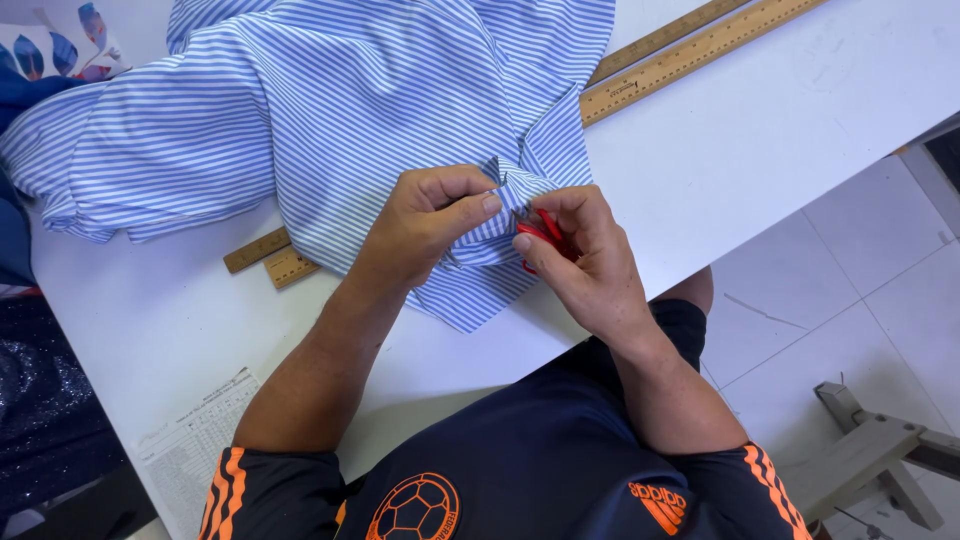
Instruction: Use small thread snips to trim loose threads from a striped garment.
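Blue-and-white striped cotton is what fills your view: the striped garment (330, 110) lies spread across the white table (780, 130), bunched at the far left and drawn in a fold toward you at the near edge. Two wooden rulers (690, 45) run slantwise under it, coming out again at its near-left side. A printed sheet (195, 440) hangs at the table's near-left corner, dark cloth lies off to the left, and a wooden frame (870, 455) stands on the tiled floor to your right.

Now down to the work. Your left hand (425, 225) is curled over the fold, thumb and forefinger pinching a small raised tab of the fabric and holding it taut. Your right hand (585, 255) is closed around a small red tool (540, 232), fingers pinched on it, its tip right against the tab beside your left thumb; most of it is hidden in your grip, so you can't tell from here whether it's a snipper or a seam ripper.

By the look of it, you're in the middle of a fine trimming or unpicking step on that tab. The next touch calls for steady tension from the left pinch and a short, controlled bite of the tip, clear of the cloth beneath and of your thumb
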